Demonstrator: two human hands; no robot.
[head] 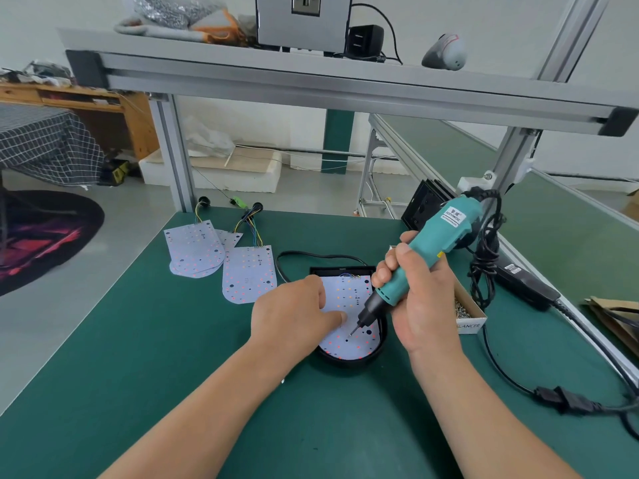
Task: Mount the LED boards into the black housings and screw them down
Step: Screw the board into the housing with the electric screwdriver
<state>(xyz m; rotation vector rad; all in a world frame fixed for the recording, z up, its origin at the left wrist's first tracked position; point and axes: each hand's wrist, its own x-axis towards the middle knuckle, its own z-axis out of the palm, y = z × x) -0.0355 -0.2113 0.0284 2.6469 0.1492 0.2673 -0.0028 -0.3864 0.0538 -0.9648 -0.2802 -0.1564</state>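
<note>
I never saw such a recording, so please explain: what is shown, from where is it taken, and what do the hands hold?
There is no machine here: a person works with bare hands, and the camera sits on the person's head, looking down. The left hand presses an LED board lying in a black housing on the green table. The right hand grips a turquoise electric screwdriver, its tip on the board. Spare LED boards lie to the left, a screw box to the right.

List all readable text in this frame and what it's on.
"ALANCER", on the box front, first letters cut off.
Label on the screwdriver: blurred, unreadable.
Marking on the loose board: too small.
Label on the adapter: too small.
</note>
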